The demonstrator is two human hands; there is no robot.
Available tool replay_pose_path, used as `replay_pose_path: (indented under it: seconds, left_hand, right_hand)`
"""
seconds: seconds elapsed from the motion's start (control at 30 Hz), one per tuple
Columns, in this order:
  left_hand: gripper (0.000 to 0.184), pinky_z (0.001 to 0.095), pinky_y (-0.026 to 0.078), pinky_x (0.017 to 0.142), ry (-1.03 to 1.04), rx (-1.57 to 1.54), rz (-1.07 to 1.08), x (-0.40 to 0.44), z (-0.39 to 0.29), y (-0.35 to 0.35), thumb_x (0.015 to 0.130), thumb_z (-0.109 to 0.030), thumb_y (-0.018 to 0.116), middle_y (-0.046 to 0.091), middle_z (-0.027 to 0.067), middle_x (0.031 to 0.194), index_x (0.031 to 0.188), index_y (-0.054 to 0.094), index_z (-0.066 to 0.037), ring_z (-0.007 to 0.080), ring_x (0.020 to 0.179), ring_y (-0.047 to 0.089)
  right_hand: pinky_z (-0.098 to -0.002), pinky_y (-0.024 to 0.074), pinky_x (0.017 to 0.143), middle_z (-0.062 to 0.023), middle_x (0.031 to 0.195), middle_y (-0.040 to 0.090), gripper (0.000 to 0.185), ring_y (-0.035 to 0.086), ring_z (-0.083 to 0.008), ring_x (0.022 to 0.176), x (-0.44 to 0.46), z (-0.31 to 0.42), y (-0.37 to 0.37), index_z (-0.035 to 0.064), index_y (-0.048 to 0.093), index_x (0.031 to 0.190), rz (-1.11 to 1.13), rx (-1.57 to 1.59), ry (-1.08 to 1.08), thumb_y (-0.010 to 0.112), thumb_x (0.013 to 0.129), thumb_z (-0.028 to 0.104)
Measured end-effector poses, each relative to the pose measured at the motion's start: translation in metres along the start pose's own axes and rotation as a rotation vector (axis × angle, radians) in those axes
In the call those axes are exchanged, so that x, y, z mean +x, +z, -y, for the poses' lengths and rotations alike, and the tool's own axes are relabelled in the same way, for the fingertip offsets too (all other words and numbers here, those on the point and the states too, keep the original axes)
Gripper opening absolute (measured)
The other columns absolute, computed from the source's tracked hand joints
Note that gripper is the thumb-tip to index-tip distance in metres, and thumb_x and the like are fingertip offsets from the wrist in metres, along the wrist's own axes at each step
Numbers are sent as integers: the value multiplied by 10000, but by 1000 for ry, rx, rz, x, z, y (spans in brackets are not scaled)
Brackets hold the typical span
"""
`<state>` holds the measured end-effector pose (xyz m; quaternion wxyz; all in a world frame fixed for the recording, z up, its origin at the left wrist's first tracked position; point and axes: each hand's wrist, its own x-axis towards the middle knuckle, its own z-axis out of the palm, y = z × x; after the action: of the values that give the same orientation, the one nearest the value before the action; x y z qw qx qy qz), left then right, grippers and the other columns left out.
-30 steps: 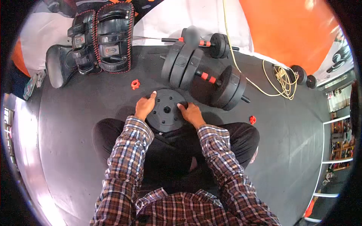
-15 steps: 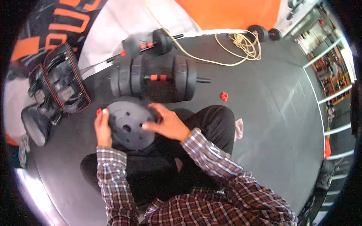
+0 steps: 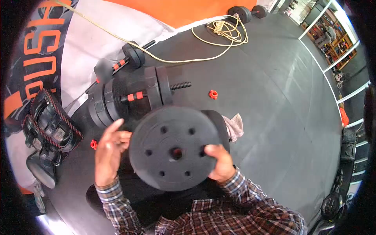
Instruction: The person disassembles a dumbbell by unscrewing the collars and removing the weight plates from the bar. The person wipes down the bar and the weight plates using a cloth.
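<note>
A round black weight plate with a centre hole and several smaller holes is raised above my lap. My right hand grips its right edge, the thumb on the face and the other fingers hidden behind. Just off the plate's left edge, my left hand has its fingers apart and holds nothing. Beyond the plate lies a loaded dumbbell with red bands on its bar. One red collar nut is on the mat to the right, another left of my left hand.
A second dumbbell lies farther back by the wall covering. A yellowish cord is coiled near a small dumbbell. Black strike pads stand at the left. A pale cloth lies beside my right knee.
The plate has come up from my lap, closer to the camera, in my right hand. My left hand has come away from its edge. The view has turned toward the right.
</note>
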<state>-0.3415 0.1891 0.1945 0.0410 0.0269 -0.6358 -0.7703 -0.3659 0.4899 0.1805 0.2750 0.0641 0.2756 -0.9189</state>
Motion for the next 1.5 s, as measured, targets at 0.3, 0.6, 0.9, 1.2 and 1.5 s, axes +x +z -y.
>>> replay_pose_path:
  seconds: [0.3,0.6,0.9,1.2,1.5]
  left_hand:
    - [515,345,405,1028,109,-72,-565,-70,-4,-156,1019,-312,465,574,117,1281,1427,408,-4,183,1129,542]
    - [418,326,458,983,137,-42,-589,-85,30,-177,1008,-211,472,616,126,1276,1367,471,3,186,1143,586]
    - [499,379,436,1025,-125,271,-528,-9,50,-171,999,-298,536,479,86,1445,1424,440,-55,203,1255,514]
    - [619,341,403,1036,-52,308,-470,61,92,-174,957,-387,607,518,139,1391,1407,450,8,211,1250,500]
    - [708,362,391,1065,-21,517,-457,65,101,-164,952,-441,581,533,241,1364,1423,395,53,308,1265,527]
  right_hand:
    - [-455,497,984,-140,1265,610,379,606,-273,1131,50,148,-84,-3,562,1235,-232,-18,-618,603,934,225]
    - [-491,452,1025,-152,1334,573,481,559,-335,1190,127,211,-263,-7,540,1305,-448,-137,-595,630,899,235]
    - [-547,438,992,-117,1300,594,507,530,-349,1204,112,226,-369,75,560,1303,-535,-160,-230,649,912,386]
    - [-333,434,537,13,721,557,187,520,-113,635,70,271,-285,75,602,974,-768,-1247,-561,608,965,261]
    - [-330,496,898,-179,1112,684,300,670,-250,994,215,-10,99,-11,653,1160,371,-1794,-785,628,939,190]
